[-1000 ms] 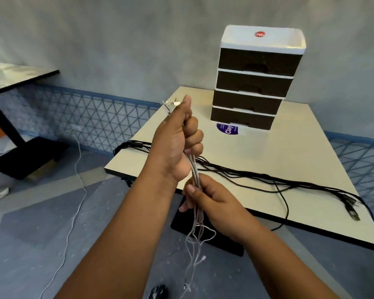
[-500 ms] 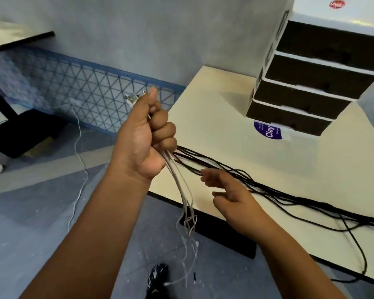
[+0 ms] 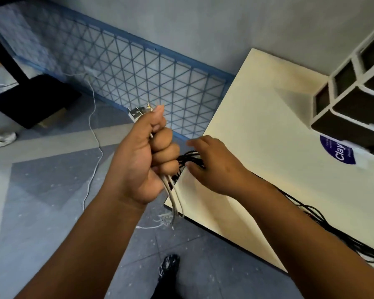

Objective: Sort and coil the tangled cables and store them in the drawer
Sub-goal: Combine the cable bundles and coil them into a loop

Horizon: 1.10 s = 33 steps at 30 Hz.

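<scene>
My left hand (image 3: 143, 160) grips a bundle of white cables (image 3: 173, 199) in a fist beside the table's left corner. Their USB plugs (image 3: 137, 111) stick out above the thumb, and the loose ends hang below toward the floor. My right hand (image 3: 216, 167) reaches over the table corner, its fingers stretched above the end of the black cables (image 3: 188, 157) and its thumb below them. The black bundle runs back along the table's front edge to the lower right. The white drawer unit (image 3: 350, 108) with dark drawers stands at the back right of the table (image 3: 268, 117).
A blue sticker (image 3: 339, 152) lies on the table in front of the drawers. On the floor are a thin white cable (image 3: 93, 126), a black table base (image 3: 30, 100) at left and my dark shoe (image 3: 168, 268). A blue lattice panel (image 3: 138, 78) lines the wall.
My right hand let go of the white cables and moved up and left onto the black cables at the table corner. The view swung left and down; my left hand keeps its grip.
</scene>
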Each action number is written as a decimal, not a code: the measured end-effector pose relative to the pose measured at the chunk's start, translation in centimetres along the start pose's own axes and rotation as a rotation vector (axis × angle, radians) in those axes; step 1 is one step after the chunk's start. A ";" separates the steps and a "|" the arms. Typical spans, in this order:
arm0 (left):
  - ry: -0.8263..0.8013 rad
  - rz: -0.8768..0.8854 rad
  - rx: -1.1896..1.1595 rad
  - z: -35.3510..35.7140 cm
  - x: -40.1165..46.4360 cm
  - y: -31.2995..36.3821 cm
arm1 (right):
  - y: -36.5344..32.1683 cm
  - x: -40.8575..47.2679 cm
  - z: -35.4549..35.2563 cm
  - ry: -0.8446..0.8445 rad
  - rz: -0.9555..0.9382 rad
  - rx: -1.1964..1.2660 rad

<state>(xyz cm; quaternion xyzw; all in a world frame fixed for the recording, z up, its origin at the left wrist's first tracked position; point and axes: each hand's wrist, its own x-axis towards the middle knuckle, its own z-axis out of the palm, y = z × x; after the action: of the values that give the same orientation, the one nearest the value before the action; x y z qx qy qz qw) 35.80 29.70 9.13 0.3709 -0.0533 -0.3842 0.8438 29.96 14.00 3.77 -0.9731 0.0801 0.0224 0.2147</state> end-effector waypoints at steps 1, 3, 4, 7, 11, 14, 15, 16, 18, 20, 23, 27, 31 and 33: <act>0.004 0.000 0.005 -0.4 0.1 0.2 | -0.4 1.5 0.4 -0.063 -0.020 -0.093; 0.016 0.007 0.017 -1.3 0.3 0.8 | -1.4 4.5 1.4 -0.229 -0.043 -0.329; 0.023 0.010 0.023 -1.8 0.4 1.1 | -1.9 5.8 1.9 -0.323 -0.039 -0.448; 0.041 0.014 0.014 -2.9 0.5 1.8 | -3.2 8.7 3.4 -0.554 -0.017 -0.733; 0.046 0.021 -0.011 -4.2 0.7 2.8 | -3.2 10.9 5.2 -0.764 0.111 -0.863; 0.043 0.030 -0.015 -5.0 1.0 3.3 | -3.0 11.6 5.8 -0.747 0.123 -0.858; 0.046 0.027 -0.012 -5.1 1.1 3.5 | -3.0 11.7 5.5 -0.728 0.116 -0.804; 0.054 0.019 -0.010 -5.2 1.2 3.6 | -2.7 11.9 5.4 -0.708 0.104 -0.734; 0.081 -0.011 -0.009 -5.3 1.5 3.8 | -2.1 12.3 4.8 -0.661 0.109 -0.592; 0.128 -0.056 0.001 -5.5 2.1 3.8 | -1.4 12.2 4.0 -0.569 0.160 -0.451; 0.185 -0.169 -0.026 -5.8 3.2 3.4 | -1.2 11.1 2.1 -0.399 0.246 -0.099; 0.236 -0.281 -0.123 -5.2 4.5 2.1 | -2.4 9.0 -1.5 -0.163 0.348 0.458; 0.286 -0.236 -0.141 -3.5 5.4 0.4 | -3.7 6.7 -3.4 0.076 0.369 0.826; 0.277 -0.191 -0.094 -2.4 5.8 -0.1 | -4.4 5.4 -3.9 0.144 0.320 0.942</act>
<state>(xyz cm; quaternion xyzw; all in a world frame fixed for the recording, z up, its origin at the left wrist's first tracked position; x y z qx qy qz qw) 40.69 27.07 6.19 0.3838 0.1170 -0.4099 0.8192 36.08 15.44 8.73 -0.7450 0.2442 -0.0509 0.6186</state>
